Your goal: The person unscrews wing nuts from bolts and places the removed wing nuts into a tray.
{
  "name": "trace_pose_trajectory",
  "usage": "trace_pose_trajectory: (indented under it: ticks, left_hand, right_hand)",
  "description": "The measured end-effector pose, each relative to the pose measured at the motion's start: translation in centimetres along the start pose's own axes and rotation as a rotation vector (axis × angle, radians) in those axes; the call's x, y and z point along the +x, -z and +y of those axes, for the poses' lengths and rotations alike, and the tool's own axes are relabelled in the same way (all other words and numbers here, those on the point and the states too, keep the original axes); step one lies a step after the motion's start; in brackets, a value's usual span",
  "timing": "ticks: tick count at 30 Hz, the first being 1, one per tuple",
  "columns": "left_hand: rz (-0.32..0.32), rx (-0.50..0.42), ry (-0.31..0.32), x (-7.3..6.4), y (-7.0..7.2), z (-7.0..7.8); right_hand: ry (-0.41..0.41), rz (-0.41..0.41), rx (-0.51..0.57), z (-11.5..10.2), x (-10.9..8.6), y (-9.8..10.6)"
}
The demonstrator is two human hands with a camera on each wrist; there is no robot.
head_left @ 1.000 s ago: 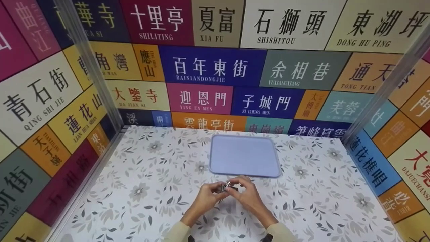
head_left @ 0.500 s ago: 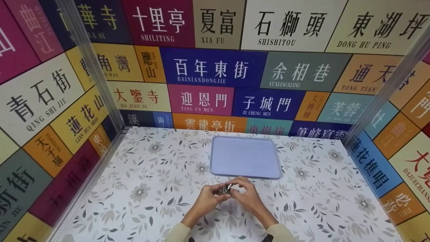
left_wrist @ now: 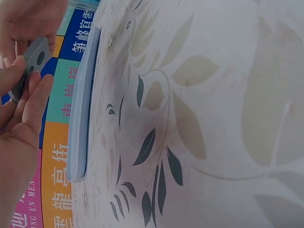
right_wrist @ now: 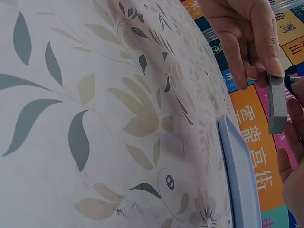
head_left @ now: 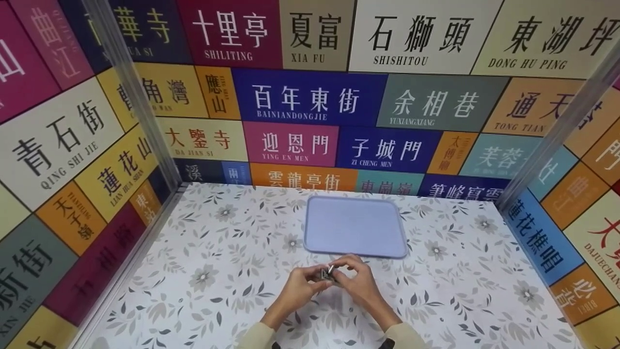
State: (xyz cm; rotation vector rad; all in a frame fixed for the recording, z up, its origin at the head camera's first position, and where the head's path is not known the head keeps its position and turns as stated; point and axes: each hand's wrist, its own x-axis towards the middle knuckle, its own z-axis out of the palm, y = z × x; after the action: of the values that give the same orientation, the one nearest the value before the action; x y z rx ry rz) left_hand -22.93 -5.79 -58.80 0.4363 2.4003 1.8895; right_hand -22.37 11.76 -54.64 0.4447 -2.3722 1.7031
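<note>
My left hand pinches a small grey block between thumb and fingers, over the near part of the table. Round holes show in one face of the grey block in the left wrist view; its plain side faces the right wrist camera. Facing it, my right hand pinches a small shiny metal piece right at the block. In the right wrist view this metal piece has a dark part beside it and meets the block's far side. I cannot tell its kind, as fingers cover much of it.
A pale blue tray lies flat on the table just beyond the hands. White cloth with grey flowers and leaves covers the table. Walls of coloured panels with lettering and clear corner posts enclose the back and sides.
Both hands stay in nearly the same place, still holding their pieces. The shiny metal piece and the block have turned slightly between the fingers.
</note>
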Motion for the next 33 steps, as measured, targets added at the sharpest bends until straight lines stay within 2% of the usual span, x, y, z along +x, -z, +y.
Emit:
trace_pose_trajectory:
  ticks: [6, 9, 15, 22, 25, 31, 33]
  left_hand:
    - [0.009, 0.002, -0.015, 0.0, -0.1, -0.1]
    - [0.007, 0.000, -0.013, 0.0, -0.1, 0.0]
    - [0.012, 0.003, -0.005, -0.1, -0.2, 0.2]
    - [0.017, 0.017, -0.030, 0.0, -0.2, 0.0]
    - [0.009, 0.008, -0.033, -0.1, -0.1, 0.0]
    - [-0.018, -0.023, -0.030, -0.2, 0.0, -0.1]
    - [-0.023, -0.024, -0.028, -0.2, 0.0, -0.2]
  right_hand:
    - [-0.015, 0.041, 0.002, 0.3, 0.0, 0.0]
    - [0.008, 0.040, 0.008, 0.5, -0.1, 0.0]
    - [0.111, -0.005, -0.007, 0.8, -0.2, 0.3]
    - [0.087, -0.065, -0.058, 3.3, 0.5, 0.2]
    - [0.136, -0.111, -0.075, 3.6, 0.9, 0.6]
    - [0.285, -0.210, -0.124, 3.5, 1.7, 1.4]
    - [0.307, -0.242, -0.130, 3.3, 2.0, 1.5]
